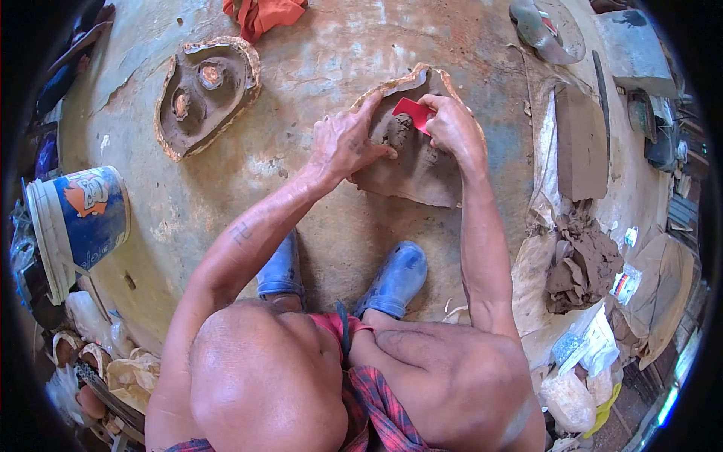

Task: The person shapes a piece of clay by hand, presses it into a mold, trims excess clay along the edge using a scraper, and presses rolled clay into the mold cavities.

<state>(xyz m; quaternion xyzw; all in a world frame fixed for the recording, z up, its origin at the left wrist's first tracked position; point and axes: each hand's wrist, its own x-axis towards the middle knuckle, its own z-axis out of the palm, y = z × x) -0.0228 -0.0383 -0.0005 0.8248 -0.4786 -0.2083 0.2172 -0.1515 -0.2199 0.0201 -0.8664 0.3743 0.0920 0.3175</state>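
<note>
Head view, sole feed at my end. Red scraper [414, 113], a flat card, is gripped by the right hand [452, 128] between thumb and bent fingers. Key relation: brown clay lump [399, 132] lies in the gap between the two hands, just left of the scraper. I read its long axis as running away from the body, leaning slightly right at the far end; the scraper's face crosses that axis at a slant near the lump's far end. I cannot tell whether card and clay touch.

Left hand [343, 143] grasps nothing that I can see: thumb and forefinger spread, forefinger along the left rim, thumb tip just beside the lump's near end. By my reading the left thumb is nearest at the near end, the right hand, through the scraper, at the far end.

Lump sits on the clay-lined mould [407, 181], which lies on the floor [482, 45] beyond the blue clogs [399, 279]. I note the left thumb and forefinger bounding the lump, and the mould's raised rim around the far side.

Further out: second mould [256, 75] with two clay rings, to the left; orange-red cloth [267, 16] beyond it; blue-and-white bucket [94, 215] far left. Clay slab [584, 143] and clay heap [584, 264] lie to the right, well apart from the right hand.
</note>
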